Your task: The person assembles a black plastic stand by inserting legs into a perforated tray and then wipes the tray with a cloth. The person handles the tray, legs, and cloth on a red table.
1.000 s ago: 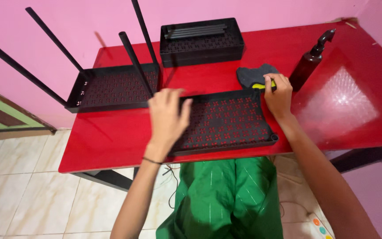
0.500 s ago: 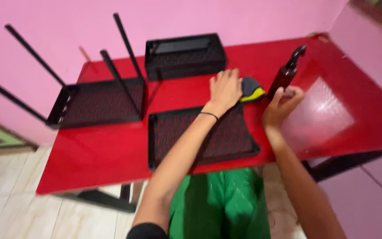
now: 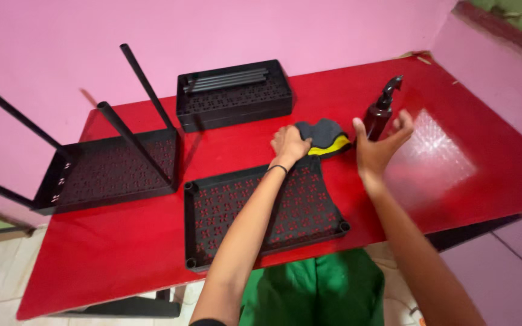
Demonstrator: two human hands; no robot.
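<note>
Fingers of your left hand (image 3: 289,143) press on the grey-and-yellow sponge (image 3: 324,136), hiding its near edge; your right hand (image 3: 377,147) spreads open, partly covering the dark pump bottle (image 3: 380,111) on the red surface (image 3: 454,157).

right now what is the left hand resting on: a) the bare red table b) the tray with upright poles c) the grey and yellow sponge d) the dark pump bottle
c: the left hand lies on the grey and yellow sponge, while the open right hand is by the dark pump bottle.
</note>
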